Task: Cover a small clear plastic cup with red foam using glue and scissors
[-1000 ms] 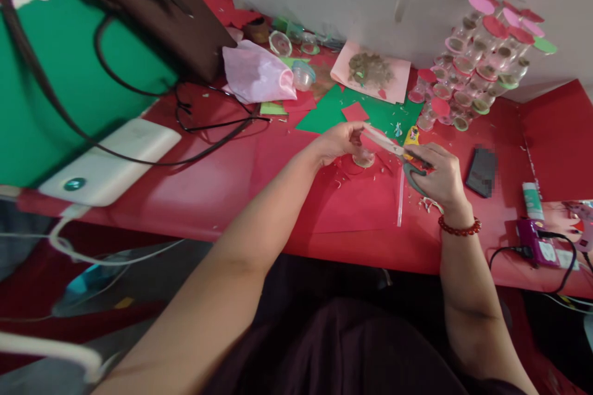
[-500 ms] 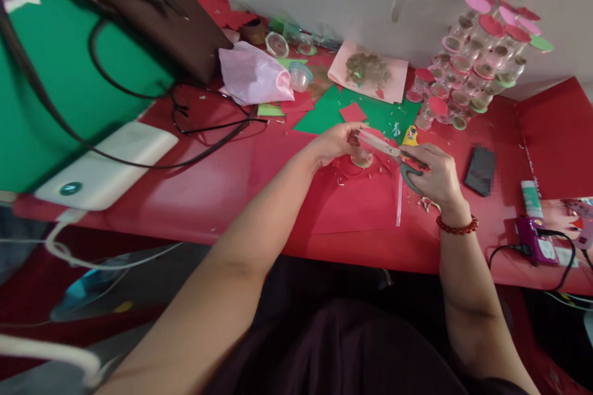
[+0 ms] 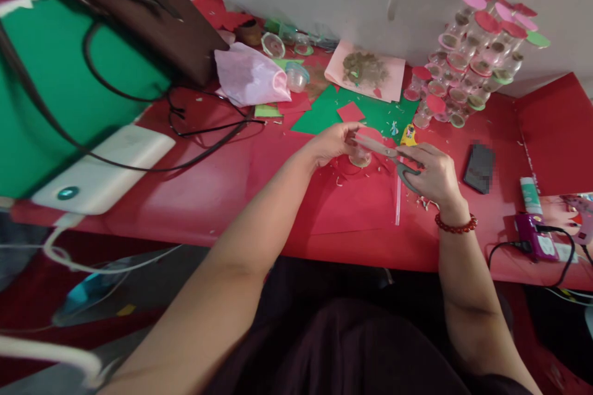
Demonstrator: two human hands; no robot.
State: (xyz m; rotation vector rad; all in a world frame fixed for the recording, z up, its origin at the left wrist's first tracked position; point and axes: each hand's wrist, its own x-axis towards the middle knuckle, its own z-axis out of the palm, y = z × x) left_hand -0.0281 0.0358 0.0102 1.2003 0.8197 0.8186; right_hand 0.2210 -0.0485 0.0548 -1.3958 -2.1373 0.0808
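Left hand (image 3: 334, 143): its grip is pinching the left side of the red-topped plastic cup (image 3: 360, 161), which is sitting over the red paper sheet (image 3: 354, 207) on the worktop (image 3: 204, 188).
Right hand (image 3: 433, 171): its grip is clasping the gray-handled scissors (image 3: 388, 152) by the handles.
Scissors' long axis: it is running leftward and slightly away, the blades overlapping the near edge of the cup's red paper disc (image 3: 369, 133); whether they are touching, I cannot tell.
Nearer hand: the left is lying closer to the disc.

Smooth metal scissor blades (image 3: 376, 145), clear glossy plastic cup (image 3: 360, 160), matt green paper (image 3: 317, 115), sheeny red tabletop (image 3: 210, 176).
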